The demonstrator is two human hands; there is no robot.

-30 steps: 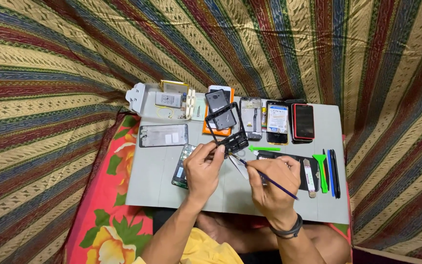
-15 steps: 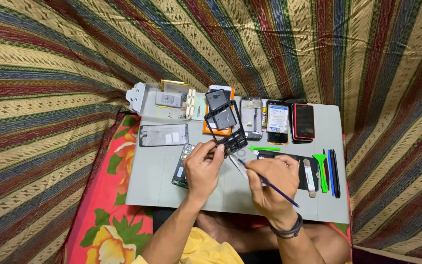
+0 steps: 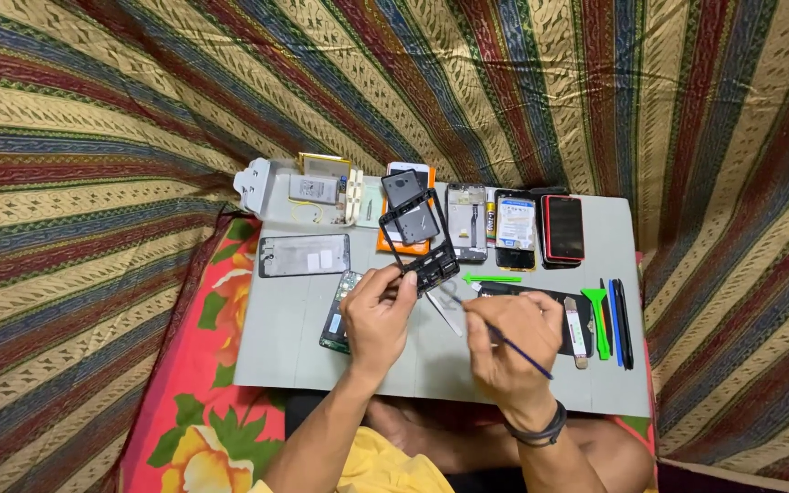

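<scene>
Little has moved since 1 second ago: the left hand (image 3: pixel 378 315) still pinches the black frame (image 3: pixel 420 239), tilted above the tabletop's (image 3: pixel 276 351) middle. The right hand (image 3: pixel 504 342) fingers pinch a thin tool (image 3: pixel 520 351), its tip seemingly near the frame. A slip could scratch it.

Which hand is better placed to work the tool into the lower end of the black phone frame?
Right. The right hand already grips the thin blue tool, its tip close to the black phone frame. The left hand is busy pinching that frame's lower end, holding it tilted up.
</scene>
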